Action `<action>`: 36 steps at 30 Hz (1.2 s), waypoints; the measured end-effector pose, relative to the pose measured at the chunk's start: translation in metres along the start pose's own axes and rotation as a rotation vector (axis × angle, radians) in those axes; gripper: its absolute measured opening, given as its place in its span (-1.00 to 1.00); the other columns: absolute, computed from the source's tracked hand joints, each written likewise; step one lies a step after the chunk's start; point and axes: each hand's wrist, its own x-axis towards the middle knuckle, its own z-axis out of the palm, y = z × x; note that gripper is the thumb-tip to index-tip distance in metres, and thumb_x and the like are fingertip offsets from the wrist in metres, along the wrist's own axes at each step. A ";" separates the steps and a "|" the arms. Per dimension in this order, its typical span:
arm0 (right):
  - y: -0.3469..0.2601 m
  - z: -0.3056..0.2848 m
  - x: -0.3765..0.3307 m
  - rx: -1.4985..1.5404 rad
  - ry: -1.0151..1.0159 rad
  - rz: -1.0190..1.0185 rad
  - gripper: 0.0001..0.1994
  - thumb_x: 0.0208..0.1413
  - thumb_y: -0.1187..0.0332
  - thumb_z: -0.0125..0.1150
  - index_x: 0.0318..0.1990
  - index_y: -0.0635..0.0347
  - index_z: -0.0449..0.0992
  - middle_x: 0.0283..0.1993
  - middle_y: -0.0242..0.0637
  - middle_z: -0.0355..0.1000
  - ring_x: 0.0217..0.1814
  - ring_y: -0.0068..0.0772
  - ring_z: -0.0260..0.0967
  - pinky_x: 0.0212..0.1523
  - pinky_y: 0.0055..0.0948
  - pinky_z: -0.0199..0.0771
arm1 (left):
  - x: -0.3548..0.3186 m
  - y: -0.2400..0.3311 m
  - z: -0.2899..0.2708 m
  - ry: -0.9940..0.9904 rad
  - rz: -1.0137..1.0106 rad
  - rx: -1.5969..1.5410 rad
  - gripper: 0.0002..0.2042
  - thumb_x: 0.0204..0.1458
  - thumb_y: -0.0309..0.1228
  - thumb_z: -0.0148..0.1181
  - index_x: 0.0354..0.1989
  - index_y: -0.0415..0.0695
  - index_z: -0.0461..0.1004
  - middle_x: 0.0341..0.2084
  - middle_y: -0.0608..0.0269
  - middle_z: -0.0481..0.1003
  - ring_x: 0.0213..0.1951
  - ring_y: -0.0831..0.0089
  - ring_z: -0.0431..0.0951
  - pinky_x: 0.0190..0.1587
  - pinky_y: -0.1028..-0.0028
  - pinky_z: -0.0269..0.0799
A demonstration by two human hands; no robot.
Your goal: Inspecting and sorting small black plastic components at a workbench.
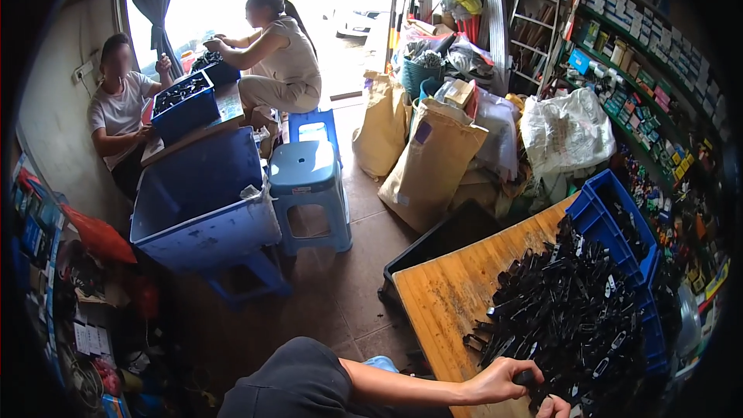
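A large heap of small black parts point(569, 302), some with pale oval windows, spreads over the wooden table point(445, 282) at the right. At the heap's near edge, my left hand point(501, 379) has its fingers curled round a dark part point(528, 378), whose exact kind I cannot make out. Just below it, my right hand point(554, 407) shows only fingertips at the lower edge of the view. Those fingers are bent close to the left hand. Whether they grip anything is hidden.
Blue crates point(611, 220) border the heap's right side. A black bin point(441, 248) stands beyond the table, near brown sacks point(433, 162). A blue stool point(306, 178) and large blue tub point(205, 224) stand left. Two people point(282, 62) work at another table with blue crates.
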 end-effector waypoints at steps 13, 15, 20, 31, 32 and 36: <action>0.045 0.019 -0.014 -0.008 0.077 0.147 -0.78 -0.02 0.09 0.29 -0.50 -0.02 0.61 -0.52 -0.25 0.47 -0.39 -0.20 0.39 -0.36 -0.23 0.41 | 0.022 -0.037 0.017 0.143 0.008 -0.107 -0.76 -0.27 -0.49 0.23 -0.32 -0.18 0.55 -0.57 0.30 0.54 -0.54 0.55 0.50 -0.48 0.49 0.44; 0.043 0.016 -0.012 0.018 0.058 0.107 -0.78 -0.02 0.10 0.29 -0.51 0.00 0.61 -0.52 -0.25 0.47 -0.39 -0.20 0.40 -0.37 -0.22 0.41 | 0.017 -0.033 0.019 0.155 -0.003 -0.075 -0.78 -0.23 -0.47 0.25 -0.33 -0.17 0.55 -0.55 0.25 0.55 -0.48 0.49 0.52 -0.42 0.48 0.45; 0.151 0.043 -0.037 0.192 -0.060 -0.087 -0.88 0.11 0.46 0.08 -0.26 0.35 0.43 -0.28 -0.25 0.41 -0.26 -0.42 0.35 -0.19 -0.51 0.40 | 0.013 -0.017 0.004 0.100 0.240 0.106 -0.71 -0.31 -0.51 0.23 -0.30 -0.17 0.49 -0.46 0.23 0.48 -0.31 0.50 0.50 -0.27 0.46 0.40; 0.057 0.000 -0.024 0.411 -0.014 0.227 -0.90 0.04 0.46 0.26 -0.31 0.30 0.52 -0.55 -0.56 0.33 -0.53 -0.80 0.14 -0.52 -0.78 0.11 | -0.002 0.015 0.019 0.034 -0.366 -0.402 -0.73 -0.12 -0.67 0.16 -0.17 -0.32 0.45 -0.32 0.09 0.54 -0.27 0.40 0.59 -0.21 0.50 0.55; 0.057 -0.002 -0.025 0.406 -0.024 0.225 -0.90 0.04 0.46 0.26 -0.31 0.30 0.52 -0.55 -0.55 0.33 -0.54 -0.80 0.15 -0.52 -0.77 0.12 | -0.001 0.014 0.020 0.018 -0.366 -0.391 -0.72 -0.12 -0.66 0.17 -0.16 -0.31 0.45 -0.33 0.12 0.53 -0.29 0.43 0.58 -0.22 0.52 0.53; 0.044 0.000 -0.038 0.385 -0.060 0.204 -0.90 0.04 0.47 0.26 -0.33 0.31 0.51 -0.53 -0.52 0.36 -0.55 -0.79 0.18 -0.52 -0.75 0.17 | -0.020 0.009 0.020 -0.007 -0.349 -0.246 -0.70 -0.12 -0.62 0.21 -0.13 -0.27 0.46 -0.39 0.20 0.52 -0.38 0.53 0.55 -0.27 0.58 0.49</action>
